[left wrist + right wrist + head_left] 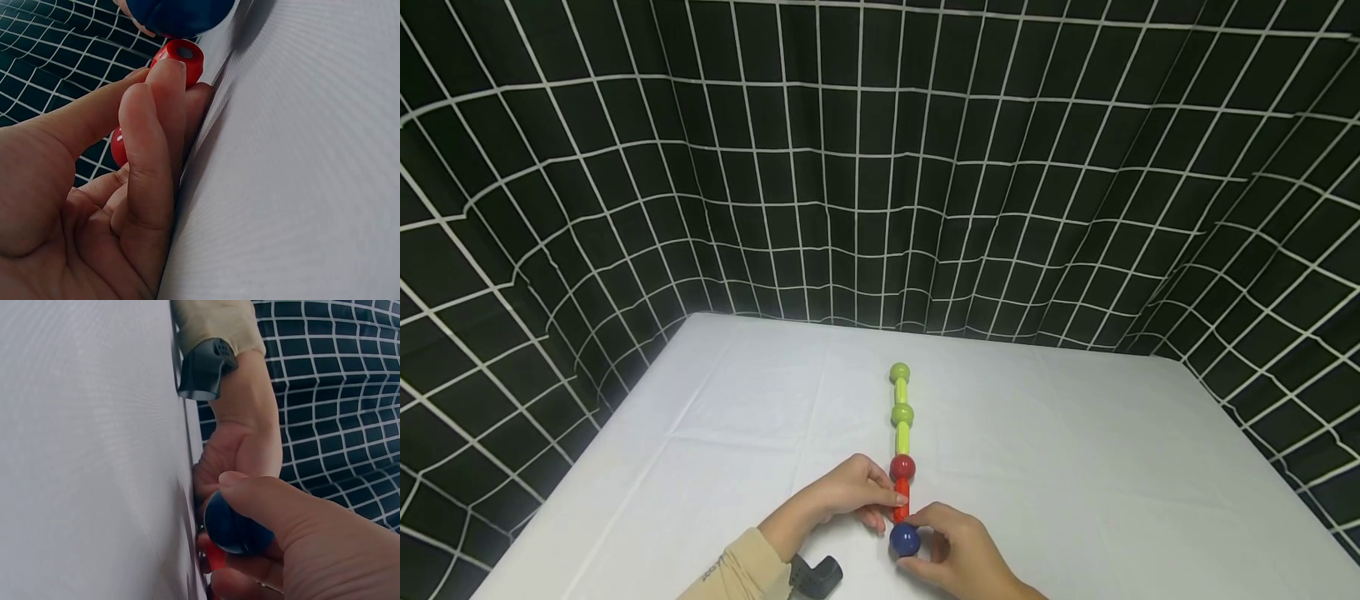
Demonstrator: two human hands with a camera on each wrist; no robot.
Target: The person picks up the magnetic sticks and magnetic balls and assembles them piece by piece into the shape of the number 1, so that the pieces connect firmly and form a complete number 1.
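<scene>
My left hand (853,487) pinches a red rod (902,487) between thumb and fingers, low over the white tabletop. The rod's near end (185,52) shows a grey disc in the left wrist view. My right hand (966,550) holds a glossy blue ball (905,540) between thumb and fingers, right at that end of the rod. From the rod's far end a line runs away from me: a red ball (902,467), a yellow-green rod (903,438), a green ball (902,414), another yellow-green rod (901,392) and a second green ball (899,372).
A white cloth (1060,450) covers the table. Black curtains with a white grid (865,167) hang behind it and along both sides. A dark wrist-worn device (818,577) sits under the left forearm, beside the tan sleeve (741,567).
</scene>
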